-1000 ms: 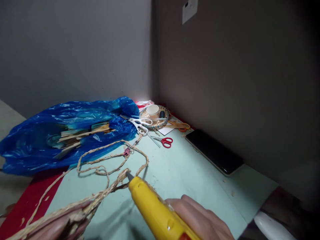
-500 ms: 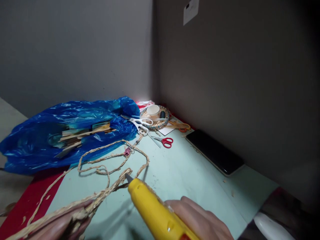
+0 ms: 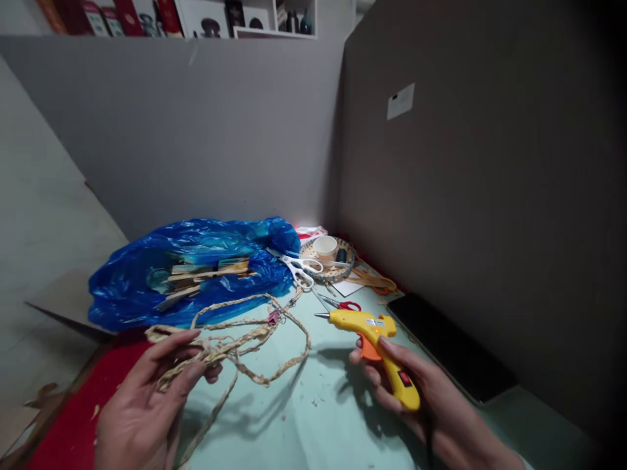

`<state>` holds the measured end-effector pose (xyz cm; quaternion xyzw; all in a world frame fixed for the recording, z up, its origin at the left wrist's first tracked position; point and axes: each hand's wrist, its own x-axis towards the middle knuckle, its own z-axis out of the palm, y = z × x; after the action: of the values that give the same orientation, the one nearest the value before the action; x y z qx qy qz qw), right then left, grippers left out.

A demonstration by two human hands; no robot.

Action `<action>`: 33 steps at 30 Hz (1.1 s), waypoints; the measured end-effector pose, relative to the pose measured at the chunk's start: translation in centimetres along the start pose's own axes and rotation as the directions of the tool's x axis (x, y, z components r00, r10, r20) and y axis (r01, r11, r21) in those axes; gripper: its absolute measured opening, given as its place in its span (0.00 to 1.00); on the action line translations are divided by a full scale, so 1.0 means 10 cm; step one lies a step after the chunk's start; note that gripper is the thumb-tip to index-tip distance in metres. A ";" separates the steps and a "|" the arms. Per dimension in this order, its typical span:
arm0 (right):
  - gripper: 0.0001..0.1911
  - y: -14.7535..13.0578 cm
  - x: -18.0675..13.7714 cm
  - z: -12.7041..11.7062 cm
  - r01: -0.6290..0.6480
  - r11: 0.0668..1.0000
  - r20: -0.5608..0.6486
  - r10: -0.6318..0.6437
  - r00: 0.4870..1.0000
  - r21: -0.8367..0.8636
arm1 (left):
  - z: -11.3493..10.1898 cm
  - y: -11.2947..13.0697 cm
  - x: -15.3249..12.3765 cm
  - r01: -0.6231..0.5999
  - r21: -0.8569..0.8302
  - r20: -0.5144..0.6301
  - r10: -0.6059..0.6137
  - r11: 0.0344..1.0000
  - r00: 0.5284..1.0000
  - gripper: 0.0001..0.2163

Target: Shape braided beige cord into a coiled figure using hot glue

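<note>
- Holding the braided cord (image 3: 230,346) loosely, the left hand (image 3: 147,398) sits at the near left with fingers curled around a bunched stretch of the braid; the rest loops out to the right over the pale green mat (image 3: 323,418). To my eye a firmer pinch close to the spot being worked would keep the strands from springing apart.
- Behind the cord, at the far left, lies a blue plastic bag (image 3: 196,274) with wooden sticks inside, well apart from both hands.
- A small pink clip (image 3: 272,318) sits on the braid near the middle.
- White scissors (image 3: 301,267) and a woven tray (image 3: 328,258) rest at the far centre.
- The right hand (image 3: 416,398) is clenched round the handle of the yellow glue gun (image 3: 375,339), its nozzle pointing left and clear of the cord; bringing the tip low and steady should help, I judge.
- A dark phone (image 3: 450,346) lies to the far right.
</note>
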<state>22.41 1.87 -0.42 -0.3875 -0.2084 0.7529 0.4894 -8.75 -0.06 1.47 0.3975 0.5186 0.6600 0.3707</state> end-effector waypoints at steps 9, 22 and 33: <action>0.18 -0.11 0.36 -0.22 -0.101 0.984 0.030 0.107 0.994 -0.147 | 0.02 0.16 0.12 0.054 -0.054 0.161 -0.044 0.997 0.986 0.17; 0.25 -0.53 0.47 -0.36 0.207 -0.080 0.222 -0.326 0.919 -0.975 | 0.08 0.23 -0.01 0.177 0.002 0.257 -0.172 0.984 0.951 0.08; 0.17 -0.39 0.46 0.86 0.908 -0.192 0.913 0.103 0.395 -0.372 | 0.17 0.10 -0.09 0.195 0.213 0.421 -0.269 0.958 0.866 0.06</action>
<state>16.90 8.25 5.83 -0.1515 -0.9450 0.1988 0.2108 -6.87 -0.40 2.54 0.5014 0.5163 0.4573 0.5224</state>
